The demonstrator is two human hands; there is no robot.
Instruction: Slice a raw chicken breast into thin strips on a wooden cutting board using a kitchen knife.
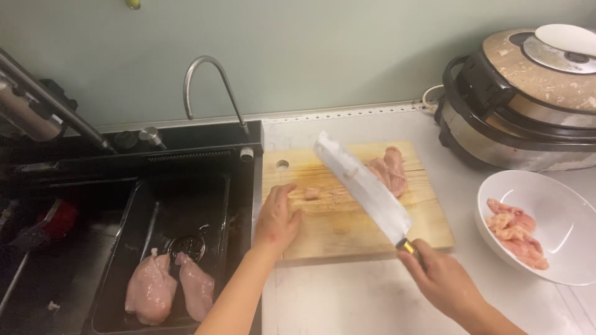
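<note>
Raw chicken is being cut up on the wooden cutting board [347,229], and the moment appears to fall between strokes: the cleaver [363,186] is lifted off the wood, its broad blade slanted from the handle at about five o'clock up to the tip at about eleven o'clock. The right hand [444,282] is clenched around the handle at the board's lower right corner, the wrist raised and the forearm running out of the frame toward five o'clock. The left hand [276,220] is laid flat on the board's left part, fingers loosely spread and closed on nothing, fingertips pointed toward one o'clock and lying just beside a small chicken scrap [311,193]. The larger chicken piece [388,169] is left at the board's far edge, at about one o'clock from the left hand, partly hidden behind the blade. Judged from this, the next cut calls for meat to be drawn under the blade and steadied, with the fingertips kept out of its path. Cut chicken strips [516,234] are gathered in the white bowl [559,205] at three o'clock of the board, and two whole chicken breasts [169,288] are lying in the black sink [124,248] at nine o'clock.
</note>
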